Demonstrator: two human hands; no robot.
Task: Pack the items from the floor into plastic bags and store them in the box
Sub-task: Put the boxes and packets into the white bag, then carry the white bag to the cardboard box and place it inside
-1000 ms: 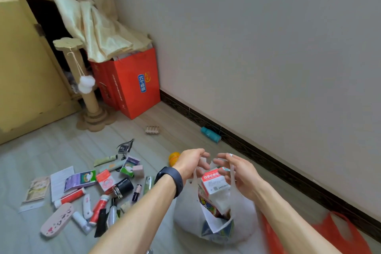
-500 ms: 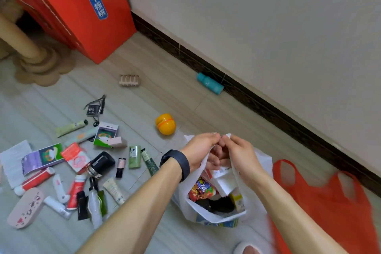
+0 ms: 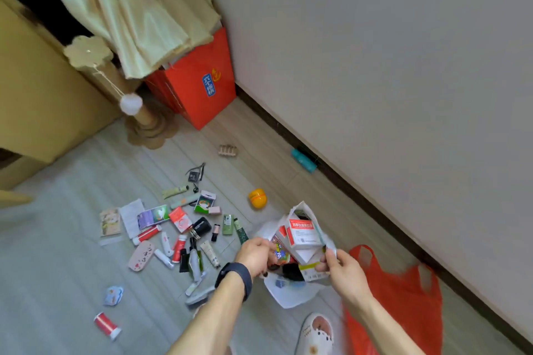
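Where the pale floor (image 3: 57,253) meets the wall, red box (image 3: 190,86) stands at 11 o'clock of frame, cream cloth (image 3: 150,17) draped over its top. Red plastic bag (image 3: 403,297) lies flat on floor at 5 o'clock, just beside white plastic bag (image 3: 288,297) at 6 o'clock. White bag stands on floor, mouth open, stuffed with cartons and packets. Loose items (image 3: 184,220) (tubes, small cartons, sachets, a pink case) scattered on floor at 9 to 10 o'clock of the white bag, well apart from the box. Patterned slipper (image 3: 317,331) at bottom edge, 6 o'clock of the bag. Left hand (image 3: 253,253), dark band on wrist, fingers curled and pinching bag rim at its 9 o'clock. Right hand (image 3: 343,268) fingers pinching rim at its 3 o'clock, mouth spread between the two. Red-and-white carton (image 3: 301,232) sticks up inside the bag at its 12 o'clock. Yellow capsule (image 3: 257,197) on floor at 11 o'clock of bag. Teal bottle (image 3: 302,160) lies against skirting at bag's 12 o'clock. Red spool (image 3: 106,325) alone at 8 o'clock of frame.
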